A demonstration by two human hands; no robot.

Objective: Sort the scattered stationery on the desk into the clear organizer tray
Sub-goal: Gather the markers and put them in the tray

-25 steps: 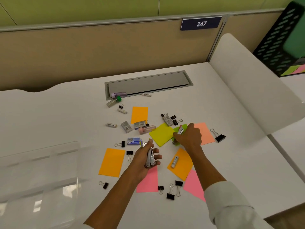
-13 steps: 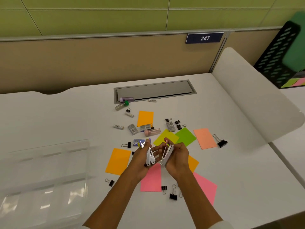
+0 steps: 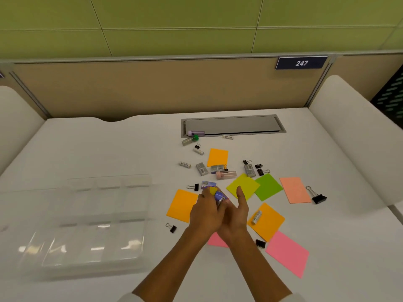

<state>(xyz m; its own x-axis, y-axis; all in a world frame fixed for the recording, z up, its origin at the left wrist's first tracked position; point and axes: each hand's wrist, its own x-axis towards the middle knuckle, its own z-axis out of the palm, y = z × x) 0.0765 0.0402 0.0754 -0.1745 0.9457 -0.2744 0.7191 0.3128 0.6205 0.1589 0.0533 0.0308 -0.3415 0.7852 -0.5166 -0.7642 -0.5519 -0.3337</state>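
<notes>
My left hand grips a small bundle of stationery with white, purple and yellow parts, held just above the desk. My right hand presses against the left one, thumb straight up, its fingers mostly hidden behind the bundle. The clear organizer tray lies at the left, its compartments looking bare. Sticky notes lie around my hands: orange, yellow-green, green, salmon, pink. A white eraser rests on another orange note.
Binder clips lie scattered, a large one at the right and small ones near my wrists. Lead tubes, staple boxes and erasers sit farther back, before a grey cable hatch. Partition walls border the desk.
My right hand lifted a white item off the green note and brought it to my left hand. Both hands now meet around one bundle. The view tilted up and shifted left.
</notes>
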